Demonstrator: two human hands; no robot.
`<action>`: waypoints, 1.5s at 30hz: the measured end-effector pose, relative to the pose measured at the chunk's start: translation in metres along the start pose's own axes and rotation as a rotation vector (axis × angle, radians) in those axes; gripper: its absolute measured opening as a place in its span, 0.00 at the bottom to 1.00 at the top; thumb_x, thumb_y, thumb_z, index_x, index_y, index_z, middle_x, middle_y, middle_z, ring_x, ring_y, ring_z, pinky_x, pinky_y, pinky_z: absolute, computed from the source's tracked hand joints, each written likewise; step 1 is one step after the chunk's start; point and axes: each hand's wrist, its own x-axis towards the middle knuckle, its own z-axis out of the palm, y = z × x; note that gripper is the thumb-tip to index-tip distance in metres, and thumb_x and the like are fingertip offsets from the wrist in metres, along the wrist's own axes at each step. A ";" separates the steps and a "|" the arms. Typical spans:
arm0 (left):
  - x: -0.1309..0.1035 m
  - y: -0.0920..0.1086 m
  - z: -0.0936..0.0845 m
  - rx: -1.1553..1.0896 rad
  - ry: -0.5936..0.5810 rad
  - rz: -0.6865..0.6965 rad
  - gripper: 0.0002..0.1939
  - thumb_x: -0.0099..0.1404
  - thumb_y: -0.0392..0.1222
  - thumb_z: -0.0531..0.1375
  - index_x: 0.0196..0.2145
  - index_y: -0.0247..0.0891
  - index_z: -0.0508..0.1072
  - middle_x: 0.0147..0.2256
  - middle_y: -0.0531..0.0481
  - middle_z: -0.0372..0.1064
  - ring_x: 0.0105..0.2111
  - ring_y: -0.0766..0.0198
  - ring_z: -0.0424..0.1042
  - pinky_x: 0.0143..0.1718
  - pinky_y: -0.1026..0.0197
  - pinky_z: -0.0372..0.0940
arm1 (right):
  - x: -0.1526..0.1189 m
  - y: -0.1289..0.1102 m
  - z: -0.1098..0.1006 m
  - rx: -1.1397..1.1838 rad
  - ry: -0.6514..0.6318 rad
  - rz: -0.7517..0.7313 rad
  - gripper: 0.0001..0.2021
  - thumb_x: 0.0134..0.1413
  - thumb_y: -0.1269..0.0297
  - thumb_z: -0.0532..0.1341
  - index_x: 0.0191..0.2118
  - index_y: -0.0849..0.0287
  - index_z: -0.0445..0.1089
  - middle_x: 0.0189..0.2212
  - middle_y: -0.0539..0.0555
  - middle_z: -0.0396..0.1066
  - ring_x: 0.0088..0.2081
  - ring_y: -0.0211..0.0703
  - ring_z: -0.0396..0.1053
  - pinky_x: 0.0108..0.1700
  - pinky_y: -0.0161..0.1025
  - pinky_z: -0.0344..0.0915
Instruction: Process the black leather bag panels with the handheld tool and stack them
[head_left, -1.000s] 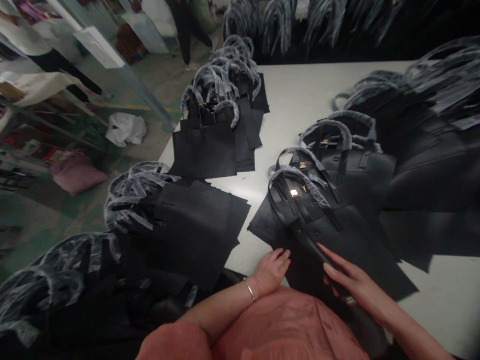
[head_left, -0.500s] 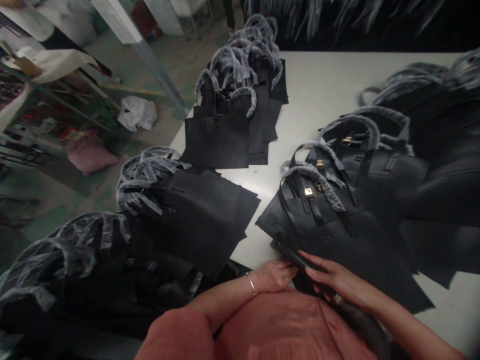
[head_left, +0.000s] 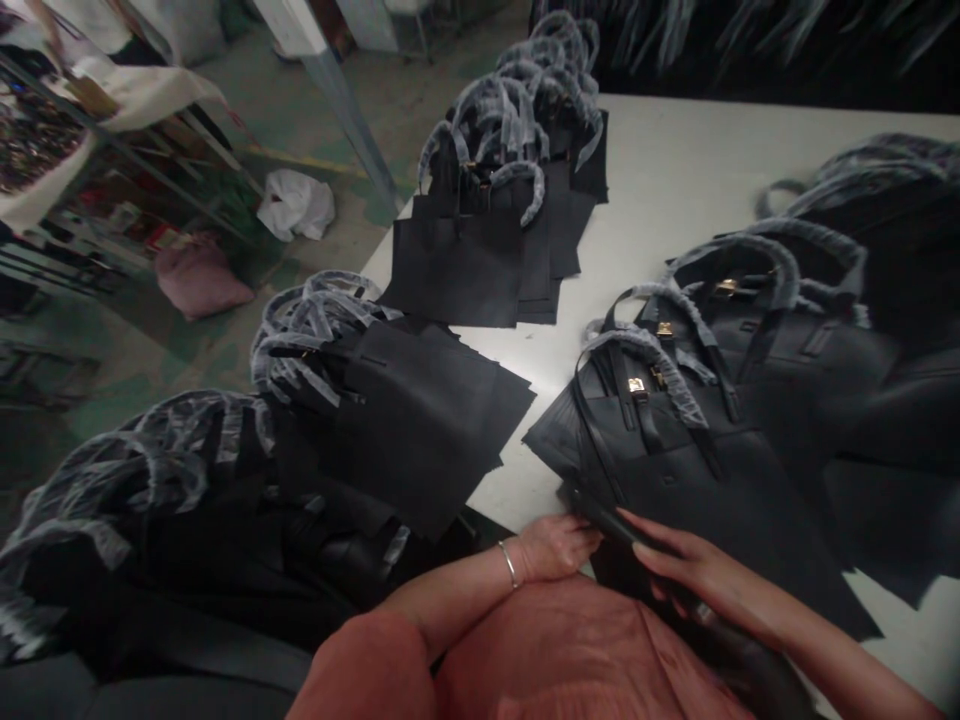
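Observation:
Close to my torso is a black leather bag (head_left: 600,512), seen edge-on, its lower part running down to the right. My left hand (head_left: 555,548), with a silver bangle at the wrist, has its fingers curled closed at the bag's near end. On the other side my right hand (head_left: 686,560) grips the bag, thumb and fingers around its edge. Just beyond lies a stack of black handbags (head_left: 712,480) with gold clasps and plastic-wrapped handles. Much of the held bag is hidden by my right hand and forearm.
A white table (head_left: 675,150) carries more bags: a far pile (head_left: 457,270), a pile at left (head_left: 420,410) and another at right (head_left: 885,330). Wrapped handles (head_left: 135,470) rise at lower left. A grey post (head_left: 345,110), a white sack (head_left: 296,205) and a pink sack (head_left: 202,280) stand beyond.
The view has shifted, so the table and piles sit slightly further right. Both hands keep hold of the same bag, with little other movement.

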 end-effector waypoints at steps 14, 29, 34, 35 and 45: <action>0.001 -0.006 -0.013 -0.244 -0.078 -0.136 0.16 0.64 0.31 0.51 0.47 0.36 0.71 0.50 0.47 0.70 0.50 0.64 0.67 0.51 0.61 0.65 | -0.010 -0.009 -0.002 0.048 0.202 -0.171 0.35 0.52 0.45 0.60 0.64 0.45 0.51 0.25 0.48 0.68 0.24 0.39 0.65 0.20 0.30 0.55; 0.030 -0.083 -0.046 -0.025 -0.196 -0.233 0.10 0.66 0.45 0.56 0.35 0.40 0.75 0.35 0.51 0.68 0.36 0.65 0.66 0.35 0.65 0.61 | -0.037 0.044 0.003 0.103 0.222 -0.119 0.36 0.54 0.45 0.59 0.65 0.52 0.51 0.22 0.48 0.67 0.23 0.37 0.64 0.22 0.31 0.59; 0.035 -0.085 -0.047 -0.014 -0.298 -0.184 0.11 0.69 0.45 0.53 0.36 0.37 0.72 0.34 0.50 0.65 0.36 0.64 0.65 0.35 0.64 0.59 | -0.034 0.038 0.010 0.010 0.192 -0.076 0.35 0.54 0.45 0.59 0.65 0.48 0.52 0.26 0.49 0.68 0.24 0.38 0.65 0.17 0.27 0.55; 0.036 -0.084 -0.049 -0.032 -0.312 -0.199 0.12 0.69 0.45 0.52 0.36 0.37 0.72 0.35 0.49 0.65 0.36 0.64 0.64 0.35 0.64 0.58 | -0.033 0.037 0.012 0.000 0.184 -0.078 0.35 0.53 0.45 0.59 0.65 0.48 0.52 0.28 0.50 0.69 0.24 0.38 0.65 0.16 0.27 0.56; 0.046 -0.093 -0.081 -0.523 -0.406 -0.340 0.08 0.65 0.36 0.56 0.30 0.35 0.73 0.32 0.52 0.66 0.33 0.69 0.66 0.37 0.68 0.60 | -0.017 0.031 0.019 -0.038 0.171 -0.075 0.32 0.54 0.48 0.60 0.63 0.48 0.56 0.35 0.53 0.75 0.19 0.34 0.62 0.15 0.29 0.59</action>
